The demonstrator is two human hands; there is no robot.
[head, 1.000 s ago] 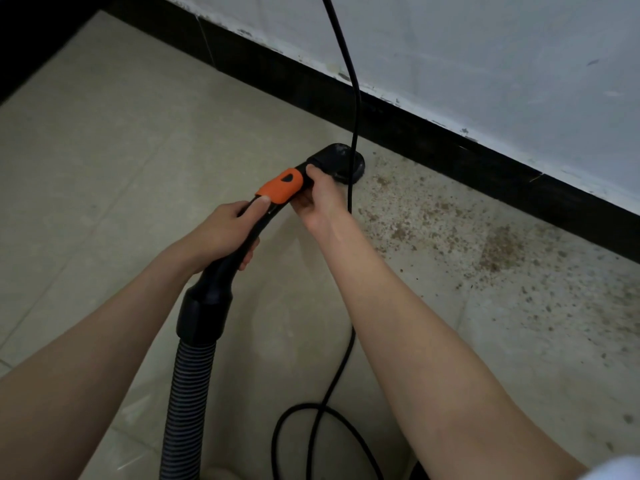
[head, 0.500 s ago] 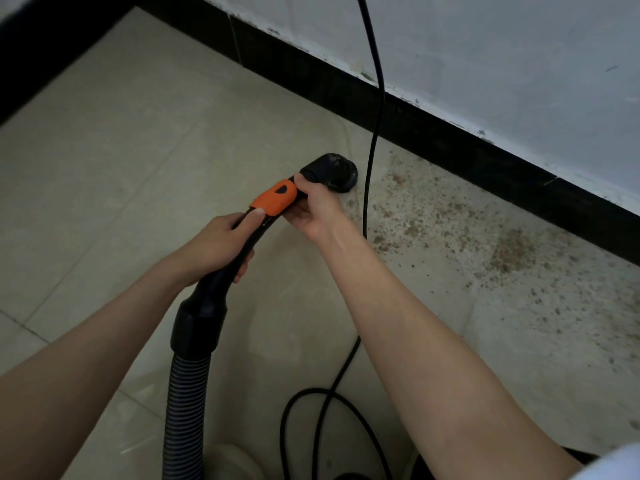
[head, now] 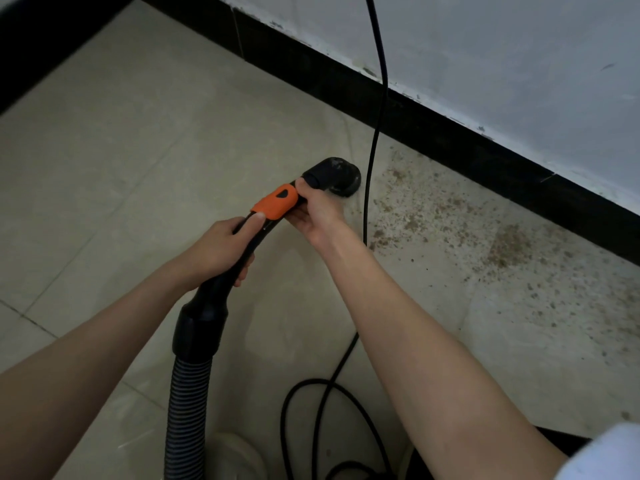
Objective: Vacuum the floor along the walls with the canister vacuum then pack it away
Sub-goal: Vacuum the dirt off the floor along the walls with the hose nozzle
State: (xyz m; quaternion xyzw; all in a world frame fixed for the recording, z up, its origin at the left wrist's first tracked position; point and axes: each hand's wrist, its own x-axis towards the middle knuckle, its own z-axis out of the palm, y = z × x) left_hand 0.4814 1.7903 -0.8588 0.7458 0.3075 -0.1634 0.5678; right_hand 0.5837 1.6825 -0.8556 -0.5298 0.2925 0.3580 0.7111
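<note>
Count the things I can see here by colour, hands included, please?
Black: 3, the nozzle, the hose, the cord
Orange: 1, the grip
Bare hands: 2, left hand, right hand
Total: 6

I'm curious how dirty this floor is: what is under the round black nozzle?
The nozzle sits on pale floor tile, near the black baseboard. Brown dirt lies scattered to its right. Whatever is directly beneath the nozzle is covered by it, so I cannot tell.

Indoor room, floor edge along a wall.
Beige floor tiles are meeting a black skirting under a scuffed white wall; brown grit is lying right of the grip.
</note>
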